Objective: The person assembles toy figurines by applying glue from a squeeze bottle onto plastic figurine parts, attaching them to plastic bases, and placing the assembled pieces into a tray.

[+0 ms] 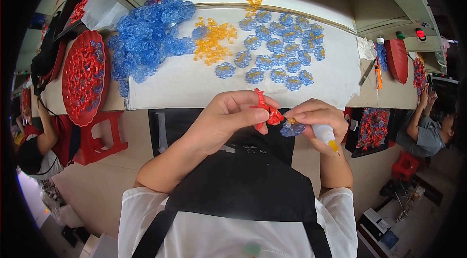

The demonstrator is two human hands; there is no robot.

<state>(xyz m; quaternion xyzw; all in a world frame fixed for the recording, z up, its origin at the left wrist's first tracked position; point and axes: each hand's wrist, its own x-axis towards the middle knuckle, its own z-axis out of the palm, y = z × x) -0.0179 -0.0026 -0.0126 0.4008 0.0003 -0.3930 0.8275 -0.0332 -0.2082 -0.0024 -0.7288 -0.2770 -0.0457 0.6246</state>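
Note:
My left hand [214, 119] pinches a glossy red plastic piece [262, 113] with a slim upper part and a branching lower part. Close to it, my right hand [321, 112] grips a blue translucent flower-shaped piece [292, 129] with a yellow centre between thumb and fingers. A small white squeeze bottle [322, 133] with a yellow nozzle is tucked in the same hand, its tip pointing down and to the right. The two pieces are nearly together, and whether they touch I cannot tell. Beyond my hands, several blue flowers with yellow centres [278, 58] lie spread on white paper [180, 87].
Blue plastic pieces [151, 34] are heaped at the back left, beside loose yellow pieces [212, 39]. A red tray [68, 97] of red and blue parts stands left. An orange-handled tool [378, 75] and a red dish [397, 61] lie right. Co-workers sit at both sides.

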